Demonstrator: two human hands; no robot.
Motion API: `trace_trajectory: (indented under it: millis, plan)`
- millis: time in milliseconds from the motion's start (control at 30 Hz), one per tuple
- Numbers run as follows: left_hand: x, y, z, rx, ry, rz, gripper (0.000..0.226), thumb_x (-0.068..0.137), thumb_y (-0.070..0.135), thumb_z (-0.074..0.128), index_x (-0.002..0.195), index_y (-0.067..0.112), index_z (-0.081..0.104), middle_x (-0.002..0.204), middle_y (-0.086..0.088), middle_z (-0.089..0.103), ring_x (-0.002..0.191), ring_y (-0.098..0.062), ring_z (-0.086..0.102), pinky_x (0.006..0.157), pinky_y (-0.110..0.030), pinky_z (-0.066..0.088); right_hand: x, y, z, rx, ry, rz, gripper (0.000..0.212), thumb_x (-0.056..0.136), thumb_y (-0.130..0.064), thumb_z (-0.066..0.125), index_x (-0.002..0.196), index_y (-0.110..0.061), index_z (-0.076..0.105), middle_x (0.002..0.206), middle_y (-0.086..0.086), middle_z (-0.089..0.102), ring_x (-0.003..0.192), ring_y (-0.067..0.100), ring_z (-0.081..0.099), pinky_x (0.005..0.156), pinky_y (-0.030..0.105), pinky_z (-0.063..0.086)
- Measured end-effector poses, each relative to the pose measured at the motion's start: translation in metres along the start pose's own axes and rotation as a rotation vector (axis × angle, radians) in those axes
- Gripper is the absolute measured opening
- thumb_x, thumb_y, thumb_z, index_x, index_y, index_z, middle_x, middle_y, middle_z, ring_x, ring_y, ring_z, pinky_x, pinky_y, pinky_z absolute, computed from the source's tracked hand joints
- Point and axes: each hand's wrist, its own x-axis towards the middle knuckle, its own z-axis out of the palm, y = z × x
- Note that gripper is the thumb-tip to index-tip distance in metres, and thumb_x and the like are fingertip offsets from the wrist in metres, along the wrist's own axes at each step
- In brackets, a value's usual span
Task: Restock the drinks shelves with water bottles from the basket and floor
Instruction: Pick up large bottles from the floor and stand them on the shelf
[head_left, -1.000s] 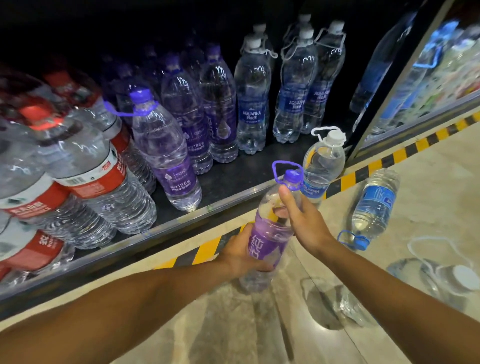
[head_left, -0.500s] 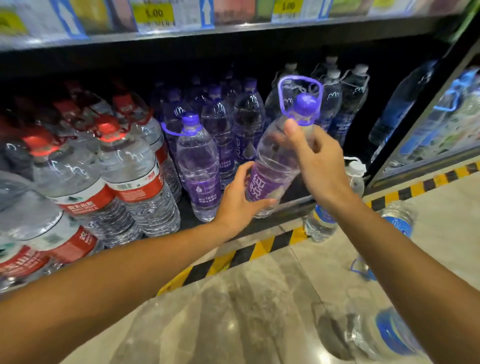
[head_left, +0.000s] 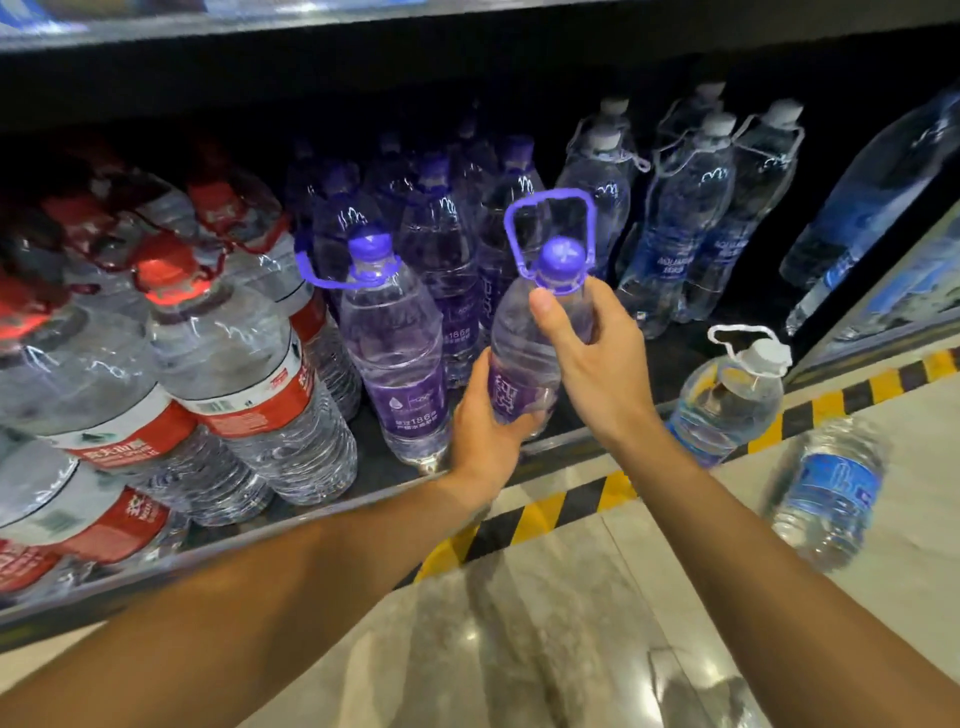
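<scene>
The right hand (head_left: 597, 364) grasps the purple-capped bottle (head_left: 524, 358) around its shoulder just below the cap, thumb up toward 12 o'clock on the near face and fingers curled behind. The left hand (head_left: 488, 421) cups the same bottle low down, fingers wrapped under the purple label near the base.

The bottle is held above the front lip of the bottom shelf (head_left: 363, 493). Its long axis runs nearly upright, tilted a little: the cap points toward 1 o'clock and the base toward 7 o'clock. Its purple carry handle (head_left: 511, 234) stands up as a loop over the cap.

Just at 9 o'clock from the held bottle a matching purple-label bottle (head_left: 405, 358) stands upright on the shelf, with more purple-capped ones in rows behind it. Further toward 9 o'clock stand large red-label bottles (head_left: 249, 374). At 1 o'clock, deeper on the shelf, stand white-capped blue-label bottles (head_left: 680, 228).

At 3 o'clock from the hands a white-capped bottle (head_left: 727, 395) stands on the floor (head_left: 545, 623) beside the yellow-and-black hazard stripe (head_left: 545, 514). At 4 o'clock a blue-label bottle (head_left: 826, 493) lies on its side on the floor, blurred.
</scene>
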Motion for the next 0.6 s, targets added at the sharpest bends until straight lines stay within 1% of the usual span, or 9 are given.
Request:
trace_trajectory:
  millis: [67,200,233,267,333,367,467,533,600]
  plan:
    - [0.0,-0.003,0.0,-0.001,0.003,0.005,0.087,0.081,0.005,0.083,0.153,0.023,0.037,0.141,0.012,0.059,0.128,0.004,0.055,0.104,-0.016,0.045,0.004,0.005,0.006,-0.02,-0.006,0.009,0.067,0.078,-0.078,0.061,0.124,-0.029,0.064,0.106,-0.026,0.073,0.098,-0.008,0.068,0.085,0.016,0.051]
    - [0.008,-0.005,-0.005,0.071,-0.034,0.026,0.084,0.087,0.016,0.08,0.155,0.021,0.032,0.151,0.006,0.052,0.139,-0.008,0.048,0.118,-0.036,0.039,0.02,0.01,0.016,-0.041,-0.017,0.059,0.071,0.073,-0.087,0.057,0.126,-0.039,0.061,0.109,-0.032,0.069,0.101,-0.013,0.065,0.088,0.021,0.049]
    - [0.01,-0.005,-0.006,0.089,-0.045,0.014,0.086,0.087,0.017,0.08,0.156,0.02,0.029,0.153,0.005,0.049,0.141,-0.009,0.046,0.119,-0.037,0.037,0.026,0.011,0.017,-0.058,-0.021,0.078,0.074,0.072,-0.089,0.055,0.126,-0.04,0.06,0.109,-0.034,0.068,0.101,-0.014,0.064,0.088,0.021,0.048]
    - [0.012,-0.005,-0.007,0.096,-0.056,0.004,0.088,0.086,0.015,0.08,0.156,0.019,0.027,0.153,0.006,0.047,0.14,-0.006,0.045,0.119,-0.033,0.037,0.031,0.012,0.018,-0.077,-0.041,0.103,0.077,0.07,-0.092,0.052,0.127,-0.04,0.059,0.109,-0.034,0.067,0.101,-0.014,0.063,0.087,0.022,0.047]
    - [0.016,-0.009,-0.008,0.101,-0.075,0.016,0.093,0.082,0.008,0.084,0.155,0.019,0.027,0.148,0.011,0.049,0.135,0.005,0.046,0.114,-0.02,0.039,0.042,0.013,0.016,-0.113,-0.121,0.144,0.085,0.068,-0.094,0.049,0.13,-0.036,0.058,0.114,-0.026,0.068,0.106,-0.007,0.064,0.093,0.028,0.049]
    - [0.016,-0.011,-0.007,0.107,-0.08,0.014,0.097,0.079,0.007,0.085,0.155,0.019,0.026,0.148,0.01,0.049,0.135,0.005,0.047,0.113,-0.021,0.04,0.046,0.014,0.014,-0.118,-0.158,0.156,0.088,0.069,-0.094,0.049,0.131,-0.033,0.057,0.118,-0.021,0.068,0.11,-0.002,0.065,0.097,0.033,0.05]
    - [0.02,-0.016,-0.002,0.121,-0.072,-0.038,0.106,0.076,0.011,0.088,0.157,0.022,0.021,0.151,0.001,0.049,0.139,-0.014,0.048,0.116,-0.043,0.041,0.044,0.014,0.011,-0.061,-0.187,0.199,0.089,0.069,-0.091,0.053,0.135,-0.031,0.055,0.124,-0.019,0.065,0.115,0.001,0.063,0.102,0.035,0.049]
    - [0.024,-0.019,0.002,0.092,-0.061,-0.067,0.101,0.075,0.009,0.089,0.153,0.023,0.028,0.147,-0.002,0.052,0.135,-0.019,0.052,0.114,-0.049,0.043,0.041,0.016,0.012,0.003,-0.222,0.215,0.076,0.078,-0.082,0.058,0.134,-0.031,0.057,0.129,-0.012,0.067,0.118,0.008,0.065,0.106,0.043,0.048]
    - [0.026,-0.023,0.003,0.076,-0.064,-0.103,0.098,0.073,0.01,0.09,0.15,0.024,0.032,0.145,-0.004,0.055,0.134,-0.022,0.054,0.112,-0.052,0.043,0.038,0.016,0.013,0.02,-0.226,0.241,0.071,0.078,-0.082,0.059,0.13,-0.034,0.06,0.126,-0.01,0.069,0.116,0.011,0.066,0.106,0.047,0.049]
